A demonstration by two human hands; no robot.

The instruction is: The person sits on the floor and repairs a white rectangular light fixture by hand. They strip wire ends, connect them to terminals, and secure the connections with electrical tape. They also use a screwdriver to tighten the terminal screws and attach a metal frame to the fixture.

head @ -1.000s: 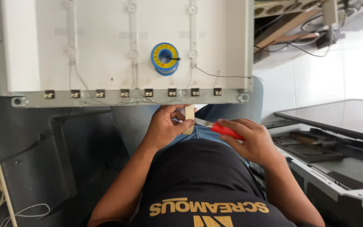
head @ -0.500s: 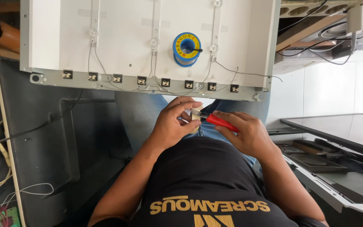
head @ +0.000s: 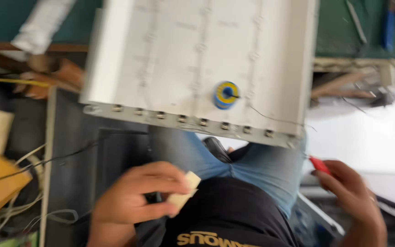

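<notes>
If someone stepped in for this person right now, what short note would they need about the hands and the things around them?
Left hand: fingers pinch a small cream block over the lap.
Right hand: closed on a red-handled tool; its tip is not visible.
White panel: lies ahead, a blue and yellow spool on it, a thin wire trailing off it.
Done: both items are in hand.
Left: neither touches the panel. The picture is blurred, so finer detail cannot be told.

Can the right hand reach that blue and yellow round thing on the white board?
Probably yes. The right hand holds a red-handled tool below the white board, and nothing blocks the way up to the blue and yellow spool.
</notes>
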